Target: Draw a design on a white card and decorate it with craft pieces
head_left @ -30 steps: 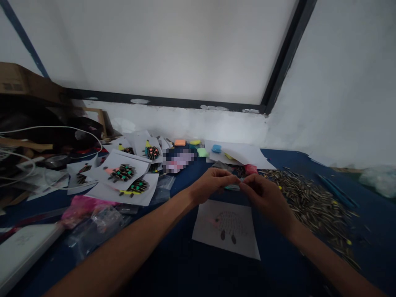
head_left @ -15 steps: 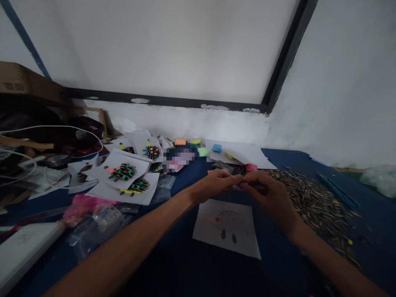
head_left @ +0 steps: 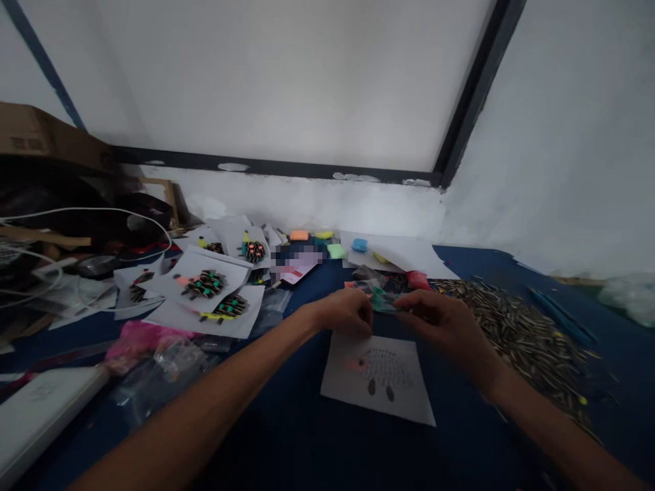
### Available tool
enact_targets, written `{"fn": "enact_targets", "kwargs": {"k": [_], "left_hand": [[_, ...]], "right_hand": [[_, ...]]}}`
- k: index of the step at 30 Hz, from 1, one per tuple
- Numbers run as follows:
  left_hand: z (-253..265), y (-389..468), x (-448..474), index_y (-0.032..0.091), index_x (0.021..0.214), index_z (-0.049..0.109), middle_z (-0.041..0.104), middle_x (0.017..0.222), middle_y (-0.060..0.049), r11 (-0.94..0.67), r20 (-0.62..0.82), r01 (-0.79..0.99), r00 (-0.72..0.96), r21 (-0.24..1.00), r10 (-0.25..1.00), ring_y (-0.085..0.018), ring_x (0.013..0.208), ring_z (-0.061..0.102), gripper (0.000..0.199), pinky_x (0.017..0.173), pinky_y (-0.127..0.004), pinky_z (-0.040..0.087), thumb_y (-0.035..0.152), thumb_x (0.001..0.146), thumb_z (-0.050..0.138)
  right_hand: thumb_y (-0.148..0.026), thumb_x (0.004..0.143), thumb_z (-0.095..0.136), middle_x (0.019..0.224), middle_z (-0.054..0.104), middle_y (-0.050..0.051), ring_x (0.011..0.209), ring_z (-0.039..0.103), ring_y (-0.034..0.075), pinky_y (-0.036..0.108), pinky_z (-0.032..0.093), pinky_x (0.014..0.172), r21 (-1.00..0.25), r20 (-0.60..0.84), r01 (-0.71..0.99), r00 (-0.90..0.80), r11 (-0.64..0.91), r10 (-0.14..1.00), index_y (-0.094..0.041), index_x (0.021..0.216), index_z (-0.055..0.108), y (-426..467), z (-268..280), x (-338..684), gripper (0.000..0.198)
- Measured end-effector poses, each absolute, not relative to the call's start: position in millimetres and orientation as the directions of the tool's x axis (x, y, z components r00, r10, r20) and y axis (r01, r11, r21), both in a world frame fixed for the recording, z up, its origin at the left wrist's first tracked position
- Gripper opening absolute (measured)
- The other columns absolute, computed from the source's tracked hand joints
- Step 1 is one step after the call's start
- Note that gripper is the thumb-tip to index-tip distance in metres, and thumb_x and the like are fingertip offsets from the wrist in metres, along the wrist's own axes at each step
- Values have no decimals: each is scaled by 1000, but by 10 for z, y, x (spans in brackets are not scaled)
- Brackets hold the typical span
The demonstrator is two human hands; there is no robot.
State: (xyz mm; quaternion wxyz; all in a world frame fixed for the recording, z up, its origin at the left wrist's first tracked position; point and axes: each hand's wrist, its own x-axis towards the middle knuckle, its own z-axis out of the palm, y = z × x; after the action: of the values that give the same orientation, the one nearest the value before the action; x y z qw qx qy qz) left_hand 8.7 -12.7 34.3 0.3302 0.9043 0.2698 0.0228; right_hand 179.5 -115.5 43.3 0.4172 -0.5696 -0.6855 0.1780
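Observation:
A sheet of paper [head_left: 379, 406] lies on the blue table, bearing a hedgehog drawing with a pink snout and two dark feet. My left hand [head_left: 351, 312] is closed, fingers curled down at the sheet's top edge; what they hold, if anything, is hidden. To its right, my right hand [head_left: 440, 319] hovers above the table with thumb and fingertips drawn close together. Anything between them is too small to make out. Just beyond both hands sits a clear plastic bag with something green [head_left: 379, 299] in it.
Striped sunflower seeds [head_left: 506, 327] are heaped at right, beside blue tweezers-like tools [head_left: 560, 314]. Finished seed hedgehogs on paper [head_left: 205, 283] lie at left, near a phone [head_left: 299, 266]. Colored clay blocks [head_left: 359, 245] stand along the back. A white box [head_left: 46, 416] occupies the left front.
My hands were together at the fingertips and have parted. The left hand has come down and back toward the drawing; the green thing now shows between them.

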Motion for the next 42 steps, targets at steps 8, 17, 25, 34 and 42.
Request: {"fn": "enact_targets", "kwargs": {"k": [8, 17, 25, 34, 42], "left_hand": [[358, -141, 86, 12, 78, 70, 68, 75, -4, -663, -144, 468, 864, 584, 483, -13, 69, 59, 12, 57, -20, 39, 19, 72, 63], [400, -179, 77, 11, 76, 69, 65, 71, -4, -652, -207, 483, 866, 584, 456, -13, 66, 56, 11, 54, -20, 37, 17, 72, 61], [342, -82, 80, 12, 84, 69, 67, 79, -3, -678, -143, 425, 890, 600, 432, -13, 70, 58, 18, 56, -20, 39, 21, 69, 69], [312, -89, 90, 13, 81, 68, 67, 77, -2, -642, -220, 475, 871, 602, 439, -12, 69, 58, 12, 55, -19, 39, 17, 72, 62], [334, -153, 136, 11, 77, 67, 64, 73, -4, -676, -108, 476, 853, 563, 511, -12, 65, 55, 10, 53, -20, 36, 14, 72, 60]], "right_hand": [[-27, 79, 59, 74, 70, 3, 63, 61, 15, 26, 46, 55, -690, 323, 674, -41, 265, 945, -20, 84, 69, -1179, 444, 1701, 13], [-26, 77, 58, 63, 61, -1, 52, 53, 11, 22, 40, 47, -735, 272, 627, -77, 259, 959, -20, 77, 61, -1130, 357, 1649, 7], [-31, 83, 54, 58, 58, -2, 50, 53, 12, 23, 39, 49, -665, 311, 715, 1, 217, 950, -19, 76, 61, -1208, 369, 1753, 15], [-27, 81, 56, 59, 60, -2, 52, 55, 12, 24, 39, 50, -608, 323, 753, -54, 251, 945, -20, 79, 61, -1216, 317, 1796, 9], [-26, 79, 56, 60, 62, -2, 49, 52, 10, 23, 37, 47, -566, 330, 778, -89, 273, 940, -20, 80, 66, -1250, 347, 1763, 11]]}}
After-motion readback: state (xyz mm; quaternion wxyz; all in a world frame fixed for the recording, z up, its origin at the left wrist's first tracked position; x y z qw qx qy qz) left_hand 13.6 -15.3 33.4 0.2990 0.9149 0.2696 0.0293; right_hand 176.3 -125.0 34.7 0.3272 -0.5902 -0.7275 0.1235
